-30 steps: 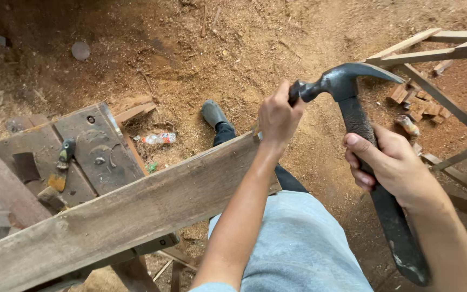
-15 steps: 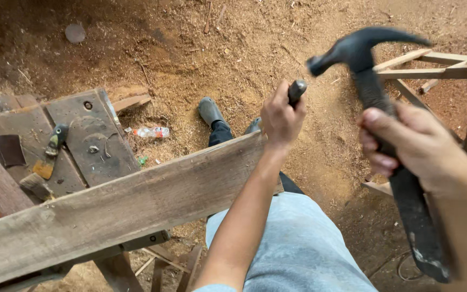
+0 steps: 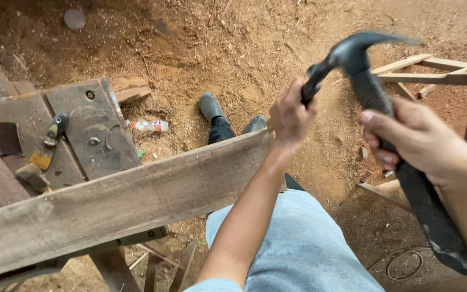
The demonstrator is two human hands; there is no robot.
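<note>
My left hand (image 3: pixel 290 116) is closed around a short black rod-like tool (image 3: pixel 310 89) held at the right end of a long weathered wooden plank (image 3: pixel 125 200). My right hand (image 3: pixel 420 143) grips the handle of a black claw hammer (image 3: pixel 371 89). Its blurred head is just above and right of the rod's top end. The plank runs from lower left up to my left hand, resting across my lap, and my light blue trousers (image 3: pixel 304 243) show below it.
A worn wooden workbench (image 3: pixel 82 135) at left carries a brush-like tool (image 3: pixel 49 143) and small blocks. A plastic bottle (image 3: pixel 149 125) lies on the sawdust ground near my shoes (image 3: pixel 212 105). A wooden frame (image 3: pixel 428 67) stands at right, with a wire coil (image 3: pixel 404 265) below it.
The hammer head was against the rod's top a second ago, lifted up and away, and is now swinging back down close to it. My left hand stayed at the plank's end.
</note>
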